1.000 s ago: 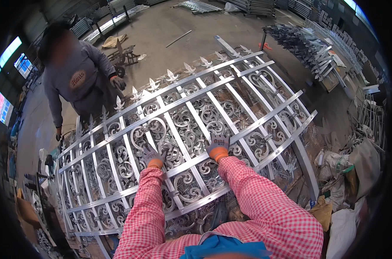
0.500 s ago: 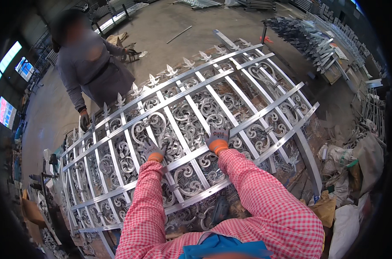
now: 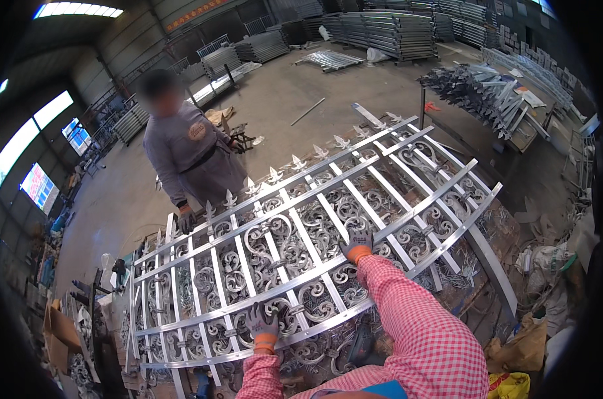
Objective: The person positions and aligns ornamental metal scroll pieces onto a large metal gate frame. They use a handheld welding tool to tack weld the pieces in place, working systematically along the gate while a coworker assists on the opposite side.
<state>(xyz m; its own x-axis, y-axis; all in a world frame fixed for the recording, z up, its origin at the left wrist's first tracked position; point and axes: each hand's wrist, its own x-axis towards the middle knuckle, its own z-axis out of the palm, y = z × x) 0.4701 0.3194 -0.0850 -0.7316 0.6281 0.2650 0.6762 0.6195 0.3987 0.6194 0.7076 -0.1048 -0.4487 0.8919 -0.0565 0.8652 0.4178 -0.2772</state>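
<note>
A silver metal fence panel (image 3: 303, 239) with spear-point tips along its far edge and scrolled ornaments between its bars lies in front of me. My right hand (image 3: 359, 247), in a grey glove with an orange cuff, grips the panel's curved middle rail right of centre. Nearer to me, my left hand (image 3: 262, 321), gloved alike, lies with fingers apart over the scrollwork between the two near rails. Its palm is turned down, and whether it presses on the metal I cannot tell.
Across the panel a co-worker (image 3: 192, 143) in grey stands with a gloved hand at its far left rail. A power tool (image 3: 362, 342) lies under the near edge. Metal pieces (image 3: 474, 93) are heaped at the far right; stacked panels (image 3: 381, 34) stand behind. A cardboard box (image 3: 61, 336) is at left.
My left hand has left the middle rail and come back nearer to me. My right hand stays at the same rail. The view has tilted up, showing more of the hall.
</note>
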